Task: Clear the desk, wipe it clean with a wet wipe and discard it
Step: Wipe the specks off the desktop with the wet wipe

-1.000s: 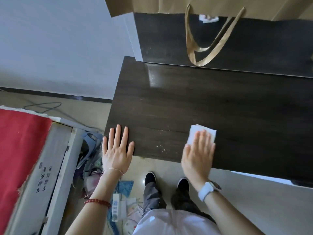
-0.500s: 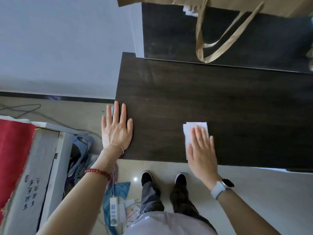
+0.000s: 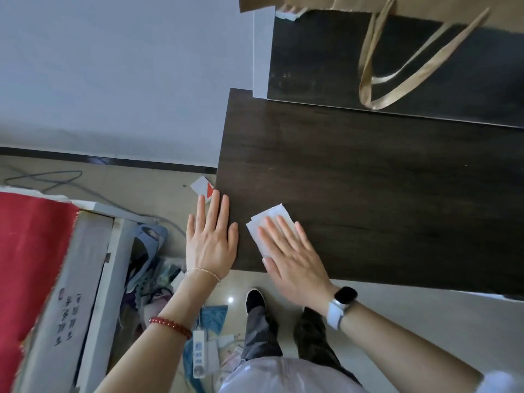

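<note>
A dark wood desk (image 3: 382,199) fills the right half of the view. A folded white wet wipe (image 3: 269,222) lies flat near the desk's front left corner. My right hand (image 3: 295,256), with a white watch on its wrist, presses flat on the wipe with the fingers stretched out over it. My left hand (image 3: 211,239) rests flat with spread fingers at the desk's left edge, just left of the wipe, holding nothing.
A brown paper bag with a gold ribbon handle (image 3: 397,72) hangs over a raised dark shelf (image 3: 326,69) behind the desk. On the floor at left are a red-covered box (image 3: 37,265), cloth clutter, a white power strip (image 3: 199,353) and cables. My feet stand below the desk's edge.
My right hand slid the wipe leftward along the desk's front, close up to my left hand. My left hand stayed flat at the left edge. The crumbs seen earlier are gone from sight.
</note>
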The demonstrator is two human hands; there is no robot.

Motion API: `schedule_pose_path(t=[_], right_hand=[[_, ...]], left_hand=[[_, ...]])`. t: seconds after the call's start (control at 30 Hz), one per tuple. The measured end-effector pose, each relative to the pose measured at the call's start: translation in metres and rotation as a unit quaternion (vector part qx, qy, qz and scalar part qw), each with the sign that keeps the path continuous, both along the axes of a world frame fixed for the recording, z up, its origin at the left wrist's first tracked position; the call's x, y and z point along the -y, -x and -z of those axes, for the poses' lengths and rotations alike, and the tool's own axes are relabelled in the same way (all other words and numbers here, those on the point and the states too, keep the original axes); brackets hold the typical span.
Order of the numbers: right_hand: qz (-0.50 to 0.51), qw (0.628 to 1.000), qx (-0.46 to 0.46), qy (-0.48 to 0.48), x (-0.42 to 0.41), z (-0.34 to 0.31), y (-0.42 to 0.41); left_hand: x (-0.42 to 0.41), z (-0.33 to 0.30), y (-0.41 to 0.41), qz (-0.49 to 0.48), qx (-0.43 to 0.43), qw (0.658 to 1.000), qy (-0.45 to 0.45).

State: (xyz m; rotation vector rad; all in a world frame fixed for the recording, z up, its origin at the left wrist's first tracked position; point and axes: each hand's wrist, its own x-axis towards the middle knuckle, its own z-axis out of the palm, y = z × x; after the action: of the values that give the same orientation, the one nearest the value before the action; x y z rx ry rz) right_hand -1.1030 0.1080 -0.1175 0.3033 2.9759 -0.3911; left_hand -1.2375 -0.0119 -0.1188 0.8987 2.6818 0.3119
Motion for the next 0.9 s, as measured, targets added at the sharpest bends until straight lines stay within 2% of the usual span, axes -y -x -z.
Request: schedule_pose_path(t=[0.07, 0.23, 0.33, 0.43, 0.53, 0.6, 0.67, 0.73, 0.8, 0.87, 0.9], right_hand=[[-0.015, 1.000, -0.008, -0.006, -0.016, 0.002, 0.002], [0.196, 0.980, 0.017, -0.018, -0.065, -0.003, 0.081], [0.228, 0.973, 0.033, -0.001, -0.070, -0.003, 0.127], [0.096, 0.995, 0.004, -0.006, -0.032, -0.001, 0.123], [-0.075, 0.997, -0.018, 0.025, 0.029, -0.006, 0.076], [-0.162, 0.986, -0.021, 0.018, 0.049, -0.007, 0.042], [-0.193, 0.981, -0.019, 0.015, 0.040, -0.004, 0.023], [-0.142, 0.990, -0.020, 0.000, 0.012, -0.002, 0.012], [-0.008, 1.000, -0.013, -0.015, -0.017, 0.000, 0.015], [0.144, 0.990, 0.002, -0.008, -0.030, -0.001, 0.039], [0.189, 0.982, 0.000, -0.004, -0.027, -0.002, 0.056]], left_hand=[[0.007, 0.001, -0.004, -0.009, 0.011, 1.000, -0.012], [0.006, 0.002, -0.003, -0.012, 0.020, 0.999, -0.032], [0.010, 0.003, -0.001, -0.007, 0.034, 0.998, -0.049], [0.023, -0.001, 0.006, -0.097, 0.059, 0.985, -0.131], [0.046, -0.009, 0.015, -0.254, 0.085, 0.934, -0.239], [0.059, -0.012, 0.016, -0.297, 0.100, 0.911, -0.267], [0.067, -0.012, 0.014, -0.305, 0.114, 0.907, -0.266], [0.070, -0.010, 0.009, -0.297, 0.121, 0.914, -0.250], [0.072, -0.008, 0.003, -0.287, 0.116, 0.922, -0.232], [0.073, -0.006, 0.000, -0.282, 0.116, 0.925, -0.224], [0.073, -0.006, -0.002, -0.281, 0.118, 0.926, -0.222]])
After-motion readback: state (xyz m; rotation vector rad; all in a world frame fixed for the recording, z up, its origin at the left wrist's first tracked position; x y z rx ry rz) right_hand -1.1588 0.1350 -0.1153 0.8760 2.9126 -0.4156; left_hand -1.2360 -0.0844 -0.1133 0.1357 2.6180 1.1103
